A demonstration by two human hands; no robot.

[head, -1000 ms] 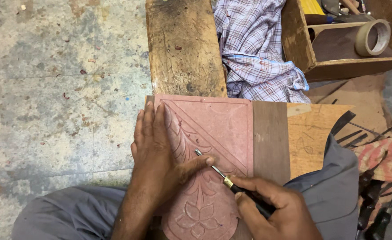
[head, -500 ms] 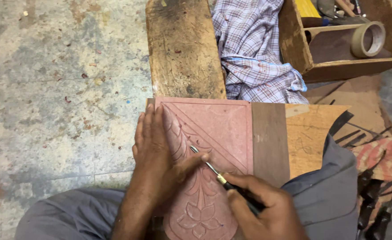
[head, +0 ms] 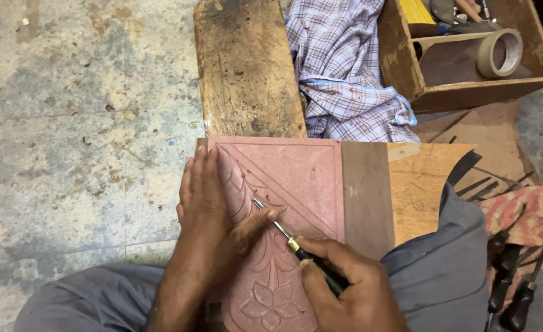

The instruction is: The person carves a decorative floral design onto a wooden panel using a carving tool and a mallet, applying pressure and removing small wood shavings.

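Observation:
A reddish carved panel [head: 296, 184] with a leaf and flower relief lies on a board across my lap. My left hand [head: 213, 215] presses flat on the panel's left side, its thumb touching the blade of a small carving chisel [head: 284, 237]. My right hand [head: 348, 289] grips the chisel's dark handle at the lower right. The chisel tip rests on the leaf pattern near the panel's middle.
A worn wooden block [head: 247, 67] lies beyond the panel, with a checked cloth [head: 345, 67] beside it. A wooden box [head: 468, 55] at top right holds a tape roll [head: 499, 52]. Several dark-handled tools [head: 517, 276] lie at the right. Stained concrete floor [head: 81, 123] spreads left.
The chisel and my right hand have shifted slightly along the carving; my left hand stays pressed on the panel. The view moved a little.

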